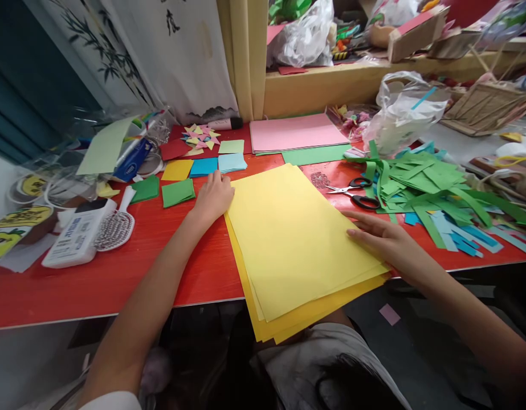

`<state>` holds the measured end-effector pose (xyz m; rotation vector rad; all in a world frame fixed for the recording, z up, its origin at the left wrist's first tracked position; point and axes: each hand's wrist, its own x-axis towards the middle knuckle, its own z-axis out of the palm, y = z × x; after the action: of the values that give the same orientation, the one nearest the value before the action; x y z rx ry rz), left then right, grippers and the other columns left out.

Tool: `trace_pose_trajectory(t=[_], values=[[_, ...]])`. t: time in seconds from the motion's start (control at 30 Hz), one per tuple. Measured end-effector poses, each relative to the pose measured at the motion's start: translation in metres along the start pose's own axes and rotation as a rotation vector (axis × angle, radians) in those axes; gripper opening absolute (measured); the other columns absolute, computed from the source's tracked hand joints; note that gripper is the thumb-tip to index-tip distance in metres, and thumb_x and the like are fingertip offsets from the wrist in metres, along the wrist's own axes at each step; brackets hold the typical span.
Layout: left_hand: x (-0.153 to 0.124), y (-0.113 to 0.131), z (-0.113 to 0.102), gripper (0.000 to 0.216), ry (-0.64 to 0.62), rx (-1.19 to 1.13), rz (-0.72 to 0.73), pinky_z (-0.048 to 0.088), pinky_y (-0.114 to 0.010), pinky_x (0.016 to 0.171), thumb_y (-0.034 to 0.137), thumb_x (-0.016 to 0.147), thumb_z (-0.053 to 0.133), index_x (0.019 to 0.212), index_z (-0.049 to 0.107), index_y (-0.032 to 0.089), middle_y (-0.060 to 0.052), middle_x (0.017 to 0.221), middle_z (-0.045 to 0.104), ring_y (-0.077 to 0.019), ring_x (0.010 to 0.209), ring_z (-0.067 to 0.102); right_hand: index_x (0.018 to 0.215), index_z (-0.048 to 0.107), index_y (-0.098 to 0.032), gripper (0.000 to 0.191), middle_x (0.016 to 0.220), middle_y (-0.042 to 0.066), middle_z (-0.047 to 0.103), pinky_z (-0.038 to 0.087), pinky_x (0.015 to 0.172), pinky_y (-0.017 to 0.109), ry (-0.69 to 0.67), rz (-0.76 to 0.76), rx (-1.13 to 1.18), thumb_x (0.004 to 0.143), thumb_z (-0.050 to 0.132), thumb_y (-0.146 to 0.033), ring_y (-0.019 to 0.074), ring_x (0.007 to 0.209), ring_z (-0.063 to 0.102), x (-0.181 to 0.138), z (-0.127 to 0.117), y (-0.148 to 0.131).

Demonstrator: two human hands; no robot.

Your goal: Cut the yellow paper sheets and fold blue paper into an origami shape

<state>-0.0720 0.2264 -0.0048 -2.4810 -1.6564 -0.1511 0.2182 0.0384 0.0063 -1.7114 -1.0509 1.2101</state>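
Observation:
A stack of yellow paper sheets (292,239) lies on the red table (117,273) and hangs over its near edge. My left hand (212,196) rests at the stack's far left corner with the fingers curled under, against the paper's edge. My right hand (388,239) lies flat on the stack's right edge, fingers stretched out and together. Black-handled scissors (357,192) lie just beyond my right hand, apart from it.
Green and blue paper strips (433,199) pile at the right. Pink (294,132) and green sheets lie behind the stack. Small coloured squares (203,166), a hairbrush (115,228), a white device (78,233) and tape rolls are at the left. Plastic bags crowd the back.

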Motion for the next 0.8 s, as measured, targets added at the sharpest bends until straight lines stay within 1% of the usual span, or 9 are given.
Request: trace_pose_trajectory(t=[0.07, 0.2, 0.27, 0.37, 0.43, 0.53, 0.6, 0.67, 0.8], values=[[0.000, 0.002, 0.002, 0.030, 0.020, 0.037, 0.006, 0.048, -0.043, 0.082, 0.021, 0.091, 0.035, 0.108, 0.053, 0.005, -0.022, 0.113, 0.049, -0.0343, 0.111, 0.048, 0.126, 0.056, -0.029, 0.055, 0.122, 0.003, 0.063, 0.053, 0.071, 0.021, 0.004, 0.018, 0.065, 0.074, 0.070, -0.041, 0.0184, 0.100, 0.064, -0.001, 0.000, -0.005], [0.000, 0.006, 0.007, 0.030, 0.052, 0.089, 0.023, 0.046, -0.042, 0.085, 0.016, 0.092, 0.031, 0.111, 0.050, 0.003, -0.023, 0.115, 0.048, -0.0339, 0.111, 0.046, 0.114, 0.064, -0.031, 0.041, 0.113, 0.002, 0.068, 0.053, 0.065, 0.016, -0.011, 0.080, 0.157, 0.074, 0.072, -0.039, 0.0148, 0.091, 0.067, 0.003, -0.009, -0.018], [0.001, 0.006, 0.008, 0.029, 0.061, 0.101, 0.037, 0.045, -0.042, 0.087, 0.013, 0.092, 0.028, 0.111, 0.049, 0.003, -0.022, 0.114, 0.049, -0.0327, 0.111, 0.047, 0.112, 0.066, -0.030, 0.036, 0.115, 0.002, 0.067, 0.054, 0.072, 0.016, -0.085, 0.061, 0.181, 0.077, 0.069, -0.039, 0.0150, 0.098, 0.065, 0.013, -0.013, -0.022], [0.001, 0.006, 0.010, 0.029, 0.065, 0.099, 0.054, 0.046, -0.040, 0.087, 0.013, 0.093, 0.028, 0.112, 0.048, 0.004, -0.020, 0.114, 0.050, -0.0304, 0.109, 0.049, 0.119, 0.063, -0.029, 0.039, 0.123, 0.003, 0.064, 0.053, 0.082, 0.020, -0.240, 0.015, 0.159, 0.081, 0.065, -0.039, 0.0157, 0.106, 0.062, 0.036, -0.015, -0.028], [0.001, 0.006, 0.011, 0.029, 0.069, 0.090, 0.062, 0.046, -0.039, 0.086, 0.014, 0.093, 0.028, 0.112, 0.048, 0.005, -0.020, 0.114, 0.051, -0.0297, 0.109, 0.050, 0.122, 0.061, -0.026, 0.041, 0.122, 0.005, 0.064, 0.052, 0.082, 0.021, -0.280, -0.006, 0.143, 0.083, 0.062, -0.039, 0.0150, 0.103, 0.063, 0.053, -0.011, -0.033], [0.001, 0.005, 0.012, 0.029, 0.080, 0.072, 0.076, 0.047, -0.039, 0.084, 0.018, 0.094, 0.030, 0.113, 0.048, 0.006, -0.019, 0.114, 0.052, -0.0299, 0.108, 0.051, 0.119, 0.062, -0.020, 0.038, 0.116, 0.006, 0.067, 0.051, 0.075, 0.018, -0.334, -0.070, 0.082, 0.088, 0.054, -0.040, 0.0115, 0.094, 0.064, 0.077, -0.002, -0.044], [0.001, 0.005, 0.011, 0.028, 0.088, 0.060, 0.079, 0.047, -0.039, 0.084, 0.019, 0.094, 0.032, 0.113, 0.049, 0.006, -0.019, 0.113, 0.053, -0.0298, 0.107, 0.051, 0.112, 0.064, -0.017, 0.034, 0.112, 0.006, 0.068, 0.050, 0.073, 0.017, -0.347, -0.102, 0.052, 0.087, 0.054, -0.038, 0.0102, 0.089, 0.064, 0.090, 0.003, -0.052], [0.001, 0.006, 0.012, 0.027, 0.094, 0.047, 0.078, 0.047, -0.039, 0.084, 0.020, 0.093, 0.034, 0.112, 0.049, 0.007, -0.018, 0.113, 0.054, -0.0290, 0.107, 0.051, 0.103, 0.066, -0.015, 0.030, 0.106, 0.006, 0.070, 0.051, 0.074, 0.020, -0.342, -0.119, 0.027, 0.086, 0.054, -0.038, 0.0108, 0.084, 0.065, 0.103, 0.006, -0.057], [0.001, 0.007, 0.012, 0.026, 0.107, 0.023, 0.088, 0.045, -0.038, 0.086, 0.019, 0.093, 0.035, 0.112, 0.050, 0.008, -0.017, 0.112, 0.055, -0.0278, 0.106, 0.051, 0.089, 0.068, -0.015, 0.022, 0.090, 0.005, 0.071, 0.052, 0.074, 0.027, -0.270, -0.174, -0.066, 0.081, 0.059, -0.033, 0.0148, 0.078, 0.065, 0.125, 0.014, -0.057]])
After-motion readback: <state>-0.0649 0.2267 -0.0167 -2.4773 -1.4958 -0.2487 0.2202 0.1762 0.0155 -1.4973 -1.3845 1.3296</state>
